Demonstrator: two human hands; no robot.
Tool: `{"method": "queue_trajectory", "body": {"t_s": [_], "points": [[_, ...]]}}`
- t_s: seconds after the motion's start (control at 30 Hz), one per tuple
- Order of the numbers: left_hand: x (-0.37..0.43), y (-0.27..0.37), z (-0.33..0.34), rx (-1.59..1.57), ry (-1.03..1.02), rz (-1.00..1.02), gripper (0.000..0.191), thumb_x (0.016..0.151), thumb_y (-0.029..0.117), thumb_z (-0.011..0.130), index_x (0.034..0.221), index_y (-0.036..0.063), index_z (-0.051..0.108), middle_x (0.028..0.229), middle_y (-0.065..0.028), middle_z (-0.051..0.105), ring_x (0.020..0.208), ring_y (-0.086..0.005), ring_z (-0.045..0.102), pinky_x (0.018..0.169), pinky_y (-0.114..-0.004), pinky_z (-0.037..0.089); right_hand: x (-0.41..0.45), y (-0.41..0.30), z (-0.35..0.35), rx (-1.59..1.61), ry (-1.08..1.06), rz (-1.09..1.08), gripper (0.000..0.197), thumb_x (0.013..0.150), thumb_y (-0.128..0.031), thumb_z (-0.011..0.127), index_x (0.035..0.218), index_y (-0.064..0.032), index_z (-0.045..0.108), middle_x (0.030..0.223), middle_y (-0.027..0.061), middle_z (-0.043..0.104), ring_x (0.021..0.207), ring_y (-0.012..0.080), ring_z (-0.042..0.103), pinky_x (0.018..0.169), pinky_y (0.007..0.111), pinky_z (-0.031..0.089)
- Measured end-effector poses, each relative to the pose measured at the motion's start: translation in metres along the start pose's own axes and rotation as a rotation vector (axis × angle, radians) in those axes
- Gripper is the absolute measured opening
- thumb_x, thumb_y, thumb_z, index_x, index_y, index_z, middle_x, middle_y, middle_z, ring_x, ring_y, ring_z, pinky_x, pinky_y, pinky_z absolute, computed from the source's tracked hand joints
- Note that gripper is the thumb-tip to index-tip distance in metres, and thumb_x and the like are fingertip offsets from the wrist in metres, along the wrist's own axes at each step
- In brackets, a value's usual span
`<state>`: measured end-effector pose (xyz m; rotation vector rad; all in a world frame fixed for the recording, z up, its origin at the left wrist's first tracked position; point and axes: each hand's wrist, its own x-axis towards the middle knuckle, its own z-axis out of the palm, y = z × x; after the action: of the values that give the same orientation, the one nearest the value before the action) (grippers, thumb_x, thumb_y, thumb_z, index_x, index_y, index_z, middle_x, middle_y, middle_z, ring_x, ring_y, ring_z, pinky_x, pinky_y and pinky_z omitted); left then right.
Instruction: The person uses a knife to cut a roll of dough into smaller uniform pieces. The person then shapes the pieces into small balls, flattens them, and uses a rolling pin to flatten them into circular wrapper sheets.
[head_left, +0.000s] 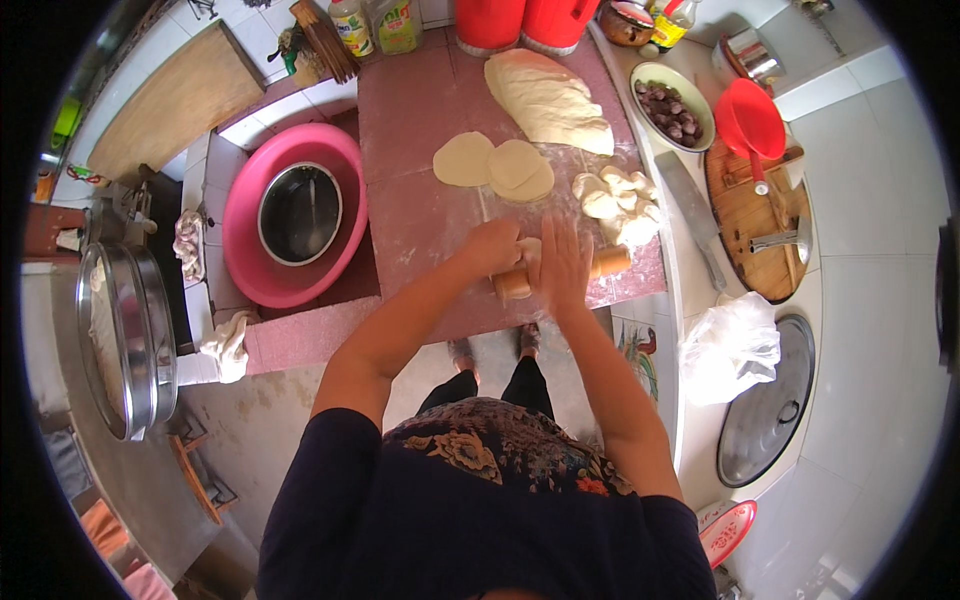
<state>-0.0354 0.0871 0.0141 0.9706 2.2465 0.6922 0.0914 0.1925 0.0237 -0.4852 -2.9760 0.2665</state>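
My right hand lies flat with its fingers stretched over a wooden rolling pin on the floured red tiled counter. Beside it, my left hand has its fingers bent at the edge of a small piece of dough, partly hidden between the hands. Farther back lie thin round dough wrappers, some of them overlapping. A heap of small dough pieces sits to the right of them. Behind is a large slab of dough.
At the left a pink basin holds a metal bowl. To the right are a bowl of dark balls, a cleaver, a round wooden board, a red ladle and a plastic bag. Red containers stand behind.
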Motion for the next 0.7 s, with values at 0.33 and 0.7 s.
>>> {"method": "queue_trajectory", "body": {"t_s": [0.33, 0.7], "points": [[0.009, -0.029, -0.002, 0.034, -0.046, 0.110, 0.023, 0.072, 0.019, 0.069, 0.091, 0.0072, 0.068, 0.090, -0.0157, 0.066, 0.085, -0.0332, 0.063, 0.073, -0.043, 0.049, 0.007, 0.015, 0.001, 0.121, 0.080, 0.021, 0.062, 0.086, -0.025, 0.051, 0.139, -0.0009, 0.033, 0.145, 0.0206, 0.032, 0.136, 0.0355, 0.028, 0.108, 0.052, 0.024], [-0.012, -0.017, -0.010, -0.037, -0.061, 0.067, 0.034, 0.081, 0.024, 0.064, 0.108, 0.0036, 0.059, 0.096, -0.0158, 0.066, 0.087, -0.0304, 0.063, 0.075, -0.040, 0.048, -0.043, 0.012, -0.017, 0.237, 0.088, -0.170, 0.062, 0.081, -0.032, 0.059, 0.133, -0.0023, 0.042, 0.142, 0.0210, 0.035, 0.133, 0.0403, 0.029, 0.106, 0.061, 0.018]]}}
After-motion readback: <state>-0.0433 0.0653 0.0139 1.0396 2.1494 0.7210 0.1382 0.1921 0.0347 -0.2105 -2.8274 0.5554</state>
